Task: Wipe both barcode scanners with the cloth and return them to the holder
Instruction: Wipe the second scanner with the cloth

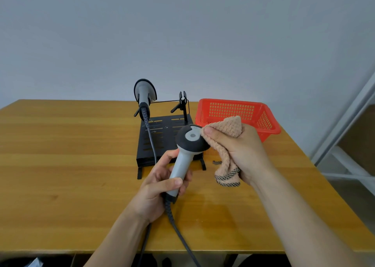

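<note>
My left hand [160, 183] grips the grey handle of a barcode scanner [187, 145], held upright above the table with its dark head toward me. My right hand [239, 151] holds a bunched peach cloth [227, 143] and presses it against the right side of that scanner's head. A second grey and black scanner [144, 94] hangs in the left cradle of the black metal holder [160, 139]. The holder's right cradle [182, 102] has nothing in it. Both scanners trail dark cables toward me.
A red plastic basket [237, 114] stands on the wooden table [60, 155] just right of the holder. A small dark object [217, 162] lies on the table below the cloth. White shelving [349, 145] sits off the table's right edge.
</note>
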